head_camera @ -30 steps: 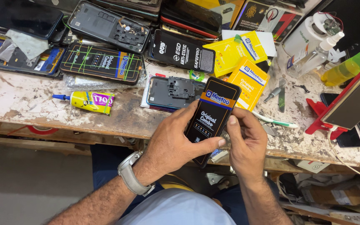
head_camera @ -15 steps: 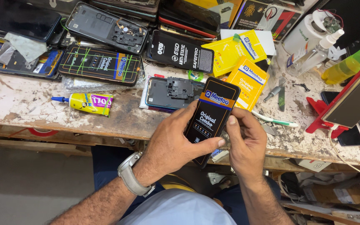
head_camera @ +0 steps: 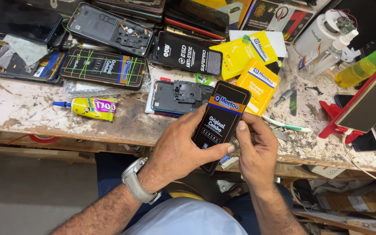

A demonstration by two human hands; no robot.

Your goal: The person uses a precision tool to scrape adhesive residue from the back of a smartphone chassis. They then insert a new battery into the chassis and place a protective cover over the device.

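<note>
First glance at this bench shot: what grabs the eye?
Centre frame, the left hand and right hand hold a black phone display panel with an orange band, just off the bench's front edge. Behind it on the paint-worn workbench lies an opened phone frame; a yellow glue tube lies to the left, and yellow packets sit behind the panel.
</note>
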